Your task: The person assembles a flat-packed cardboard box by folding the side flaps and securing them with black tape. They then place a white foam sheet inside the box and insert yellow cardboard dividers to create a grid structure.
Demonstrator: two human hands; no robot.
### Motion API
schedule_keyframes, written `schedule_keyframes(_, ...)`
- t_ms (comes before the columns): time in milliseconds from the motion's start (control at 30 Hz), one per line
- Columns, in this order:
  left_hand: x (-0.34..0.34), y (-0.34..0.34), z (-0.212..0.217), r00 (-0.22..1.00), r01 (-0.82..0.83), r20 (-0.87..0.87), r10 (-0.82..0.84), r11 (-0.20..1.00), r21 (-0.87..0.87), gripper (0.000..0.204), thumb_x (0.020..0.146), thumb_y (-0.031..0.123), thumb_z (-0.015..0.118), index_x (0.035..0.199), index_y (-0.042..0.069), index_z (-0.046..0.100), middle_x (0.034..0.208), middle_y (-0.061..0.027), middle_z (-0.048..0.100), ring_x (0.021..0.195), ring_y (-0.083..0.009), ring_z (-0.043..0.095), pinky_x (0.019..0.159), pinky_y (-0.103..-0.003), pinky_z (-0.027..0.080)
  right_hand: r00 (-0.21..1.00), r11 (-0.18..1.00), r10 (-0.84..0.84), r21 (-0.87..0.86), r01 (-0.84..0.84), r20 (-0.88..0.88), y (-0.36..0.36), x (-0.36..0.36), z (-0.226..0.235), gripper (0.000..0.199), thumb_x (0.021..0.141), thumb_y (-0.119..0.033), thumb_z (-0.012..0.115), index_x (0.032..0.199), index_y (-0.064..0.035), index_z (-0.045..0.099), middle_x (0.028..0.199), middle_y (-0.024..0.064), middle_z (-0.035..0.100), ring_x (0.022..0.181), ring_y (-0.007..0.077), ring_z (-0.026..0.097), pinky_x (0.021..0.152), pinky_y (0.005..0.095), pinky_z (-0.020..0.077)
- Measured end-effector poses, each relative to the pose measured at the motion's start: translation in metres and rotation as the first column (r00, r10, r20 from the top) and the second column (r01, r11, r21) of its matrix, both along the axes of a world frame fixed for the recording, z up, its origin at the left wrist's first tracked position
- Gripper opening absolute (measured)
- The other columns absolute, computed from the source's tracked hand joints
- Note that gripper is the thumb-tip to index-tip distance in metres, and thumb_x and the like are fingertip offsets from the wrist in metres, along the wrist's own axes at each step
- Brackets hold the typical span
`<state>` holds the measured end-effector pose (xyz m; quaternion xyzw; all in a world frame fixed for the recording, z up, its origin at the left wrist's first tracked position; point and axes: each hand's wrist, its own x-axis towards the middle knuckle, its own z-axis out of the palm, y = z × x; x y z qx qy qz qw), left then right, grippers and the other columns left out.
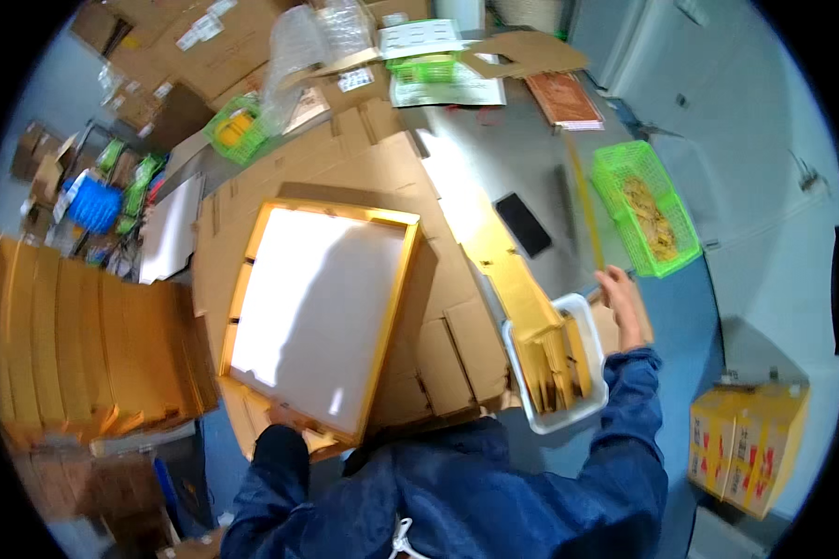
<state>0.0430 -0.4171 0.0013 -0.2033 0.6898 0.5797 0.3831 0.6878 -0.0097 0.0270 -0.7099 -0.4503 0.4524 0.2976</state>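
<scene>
A rectangular gold-edged frame (403, 279) with a white, glossy panel inside lies on flattened cardboard before me. My left hand (294, 419) is at its near rail, thumb side over the edge; its fingers are partly hidden. Out to the right, my right hand (622, 298) pinches the near end of a long, thin gold strip (585, 200) that points away from me. Below that hand stands a white plastic bin (555, 424) holding several gold strips (555, 359). A wider gold length (494, 256) reaches from the bin across the table.
A black phone (523, 224) lies on the grey table. Green baskets stand at right (671, 210) and far left (238, 129). A reddish-brown flat item (565, 100) lies at the back. Stacked cardboard (93, 335) rises at left; a taped carton (748, 443) stands at right.
</scene>
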Motion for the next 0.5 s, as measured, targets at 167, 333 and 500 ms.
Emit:
schedule_keyframes(167, 0.082, 0.016, 0.018, 0.975, 0.008, -0.214, -0.060, 0.971, -0.239, 0.048, 0.091, 0.043, 0.048, 0.116, 0.002, 0.042, 0.101, -0.0139, 0.056, 0.093, -0.0254, 0.059, 0.079, -0.040, 0.051, 0.915, 0.912, 0.364, 0.267, -0.313, -0.173, -0.025, -0.081, 0.064, 0.051, 0.076, -0.016, 0.070, 0.122, -0.0012, 0.051, 0.105, 0.0067, 0.058, 0.094, 0.0158, 0.055, 0.085, 0.0298, 0.0441)
schedule_keyframes(333, 0.125, -0.001, 0.078, 0.970, 0.039, -0.228, -0.079, 0.984, -0.175, 0.068, 0.089, 0.051, 0.052, 0.127, -0.002, 0.032, 0.120, -0.0171, 0.045, 0.109, -0.0231, 0.044, 0.093, -0.034, 0.038, 0.697, 0.516, 0.648, 0.497, -0.698, 0.306, -0.061, -0.176, 0.119, 0.057, 0.067, -0.020, 0.074, 0.116, -0.0018, 0.051, 0.120, 0.0146, 0.048, 0.111, 0.0311, 0.046, 0.096, 0.0388, 0.0377)
schedule_keyframes(500, 0.125, 0.007, 0.147, 0.782, 0.432, -0.564, -0.264, 0.883, 0.185, 0.040, 0.096, 0.024, 0.048, 0.127, 0.003, 0.037, 0.118, -0.0129, 0.046, 0.106, -0.0221, 0.049, 0.093, -0.035, 0.040, 0.439, 0.195, 0.722, 0.451, -0.871, 0.535, -0.110, -0.232, 0.175, 0.065, 0.060, -0.018, 0.076, 0.116, -0.0013, 0.049, 0.120, 0.0180, 0.047, 0.111, 0.0361, 0.045, 0.095, 0.0421, 0.0381)
